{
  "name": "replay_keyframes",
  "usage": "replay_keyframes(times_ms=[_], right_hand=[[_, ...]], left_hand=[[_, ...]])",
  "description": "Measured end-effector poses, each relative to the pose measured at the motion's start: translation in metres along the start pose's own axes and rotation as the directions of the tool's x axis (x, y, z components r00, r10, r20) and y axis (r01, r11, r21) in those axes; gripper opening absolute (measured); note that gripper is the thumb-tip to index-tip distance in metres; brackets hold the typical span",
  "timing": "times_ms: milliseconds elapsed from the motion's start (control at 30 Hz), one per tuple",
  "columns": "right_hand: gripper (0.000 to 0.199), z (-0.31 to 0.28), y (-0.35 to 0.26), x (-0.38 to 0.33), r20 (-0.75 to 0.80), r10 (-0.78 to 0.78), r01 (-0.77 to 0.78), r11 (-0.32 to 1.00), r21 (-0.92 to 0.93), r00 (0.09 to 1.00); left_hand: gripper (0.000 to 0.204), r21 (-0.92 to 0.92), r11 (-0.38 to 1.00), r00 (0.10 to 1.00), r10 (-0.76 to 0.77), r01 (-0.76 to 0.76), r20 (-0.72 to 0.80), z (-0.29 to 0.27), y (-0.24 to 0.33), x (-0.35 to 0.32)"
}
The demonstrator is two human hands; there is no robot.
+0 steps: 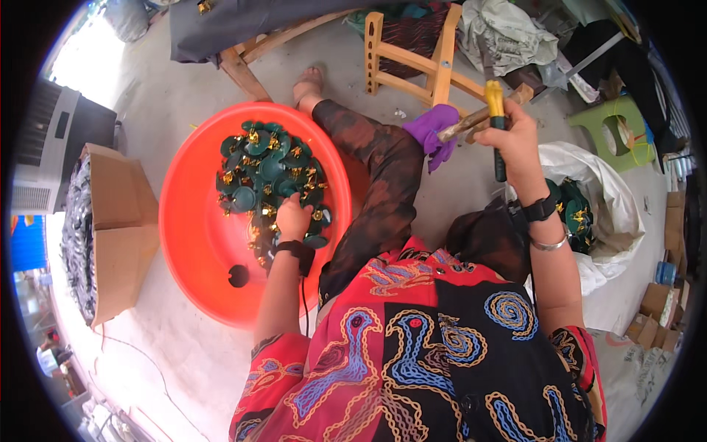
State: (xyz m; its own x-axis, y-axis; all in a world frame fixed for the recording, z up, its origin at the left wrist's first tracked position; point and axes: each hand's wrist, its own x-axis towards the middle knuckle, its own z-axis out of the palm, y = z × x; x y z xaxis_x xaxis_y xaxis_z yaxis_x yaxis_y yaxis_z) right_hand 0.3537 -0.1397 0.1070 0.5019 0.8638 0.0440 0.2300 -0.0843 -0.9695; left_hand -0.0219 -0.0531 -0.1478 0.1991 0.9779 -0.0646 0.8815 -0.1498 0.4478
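My left hand [293, 219] reaches down into a big orange-red basin [193, 236] and rests on a heap of dark green round pieces with gold fittings [269, 171]; its fingers are curled into the pile, and whether it grips one I cannot tell. My right hand [515, 140] is raised on the right, shut on a tool with a yellow head and dark green handle [496, 121]. Just in front of that hand lies a wooden stick [479, 118] with a purple cloth [434, 132] at its end.
An open cardboard box [114, 232] of dark parts stands left of the basin. A white sack [600, 214] holding more green pieces sits on the right. A wooden stool frame [427, 59] and a green plastic stool [615, 129] stand ahead.
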Motion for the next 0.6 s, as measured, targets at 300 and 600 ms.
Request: replay_keyframes(times_ms=[300, 600], right_hand=[[0.048, -0.008, -0.002, -0.007, -0.045, 0.056, -0.058, 0.996, -0.062, 0.997], [0.050, -0.012, -0.007, -0.002, -0.292, -0.114, 0.134, 0.990, 0.049, 0.950]], left_hand=[[0.016, -0.079, 0.990, 0.948, 0.091, -0.120, -0.305, -0.011, 0.029, 0.032], [0.038, -0.241, 0.514, 0.521, 0.514, -0.823, -0.682, -0.069, 0.266, 0.064]])
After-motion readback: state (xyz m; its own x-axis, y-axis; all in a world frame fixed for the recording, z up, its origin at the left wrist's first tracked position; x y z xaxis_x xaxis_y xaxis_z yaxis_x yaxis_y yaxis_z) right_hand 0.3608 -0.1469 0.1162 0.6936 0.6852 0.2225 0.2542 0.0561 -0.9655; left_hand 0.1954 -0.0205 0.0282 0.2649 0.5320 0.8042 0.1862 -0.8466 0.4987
